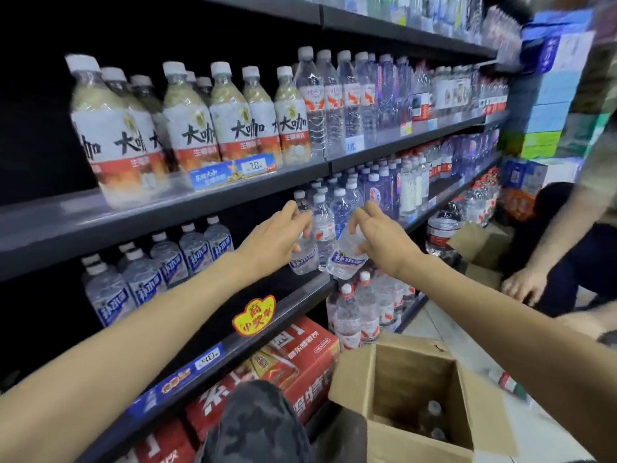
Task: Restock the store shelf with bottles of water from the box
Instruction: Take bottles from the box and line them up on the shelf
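Observation:
My left hand [277,235] grips a small water bottle with a blue label [303,260] at the front edge of the middle shelf [300,292]. Just to its right, my right hand [379,240] holds a second blue-labelled bottle [345,259], tilted with its base over the shelf edge. A row of the same bottles [160,265] stands further left on that shelf. The open cardboard box [354,375] sits on the floor below my right arm, and a few bottle caps [434,407] show deep inside it.
Milky drink bottles [187,118] and clear water bottles [330,101] fill the shelf above. Red drink cartons [300,355] lie under the bottom shelf. Another person [574,235] crouches at right beside a second box [480,245]. My knee [253,426] is at the bottom.

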The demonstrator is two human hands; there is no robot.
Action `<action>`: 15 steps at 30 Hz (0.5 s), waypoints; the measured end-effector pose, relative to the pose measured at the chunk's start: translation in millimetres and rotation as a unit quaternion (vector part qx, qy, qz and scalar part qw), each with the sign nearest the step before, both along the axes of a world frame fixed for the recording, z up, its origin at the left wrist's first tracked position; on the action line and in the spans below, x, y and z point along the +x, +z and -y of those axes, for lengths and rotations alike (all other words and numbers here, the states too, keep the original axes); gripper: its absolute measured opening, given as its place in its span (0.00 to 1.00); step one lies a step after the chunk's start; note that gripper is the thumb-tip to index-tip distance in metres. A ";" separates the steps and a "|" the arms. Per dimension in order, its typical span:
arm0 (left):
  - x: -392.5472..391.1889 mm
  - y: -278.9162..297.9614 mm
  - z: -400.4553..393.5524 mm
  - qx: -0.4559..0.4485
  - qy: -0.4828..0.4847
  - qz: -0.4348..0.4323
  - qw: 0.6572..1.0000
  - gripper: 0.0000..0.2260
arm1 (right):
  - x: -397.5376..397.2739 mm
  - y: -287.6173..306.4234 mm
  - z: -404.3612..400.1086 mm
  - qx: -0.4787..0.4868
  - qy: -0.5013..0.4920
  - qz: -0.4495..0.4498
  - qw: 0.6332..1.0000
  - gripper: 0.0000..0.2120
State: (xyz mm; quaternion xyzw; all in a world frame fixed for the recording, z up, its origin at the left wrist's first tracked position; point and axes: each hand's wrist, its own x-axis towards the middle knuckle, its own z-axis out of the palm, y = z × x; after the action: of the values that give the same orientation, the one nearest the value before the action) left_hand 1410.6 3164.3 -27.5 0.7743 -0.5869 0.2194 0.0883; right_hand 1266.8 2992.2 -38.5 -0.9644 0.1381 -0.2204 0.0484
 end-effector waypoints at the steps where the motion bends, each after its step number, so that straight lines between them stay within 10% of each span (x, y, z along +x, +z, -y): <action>1: 2.5 -3.7 -4.2 0.003 0.012 0.005 1.000 0.15 | 6.4 -2.3 -4.7 0.002 0.004 0.007 1.000 0.17; 15: 70.2 -42.2 -48.3 0.037 0.095 -0.075 0.992 0.16 | 104.3 -26.1 -46.4 -0.026 0.083 -0.008 0.996 0.17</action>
State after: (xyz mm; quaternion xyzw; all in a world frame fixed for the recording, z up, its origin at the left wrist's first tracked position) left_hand 1480.8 3212.6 -69.6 0.8437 -0.5100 0.1459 0.0820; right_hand 1371.1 3038.5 -64.6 -0.9752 0.0521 -0.2114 0.0402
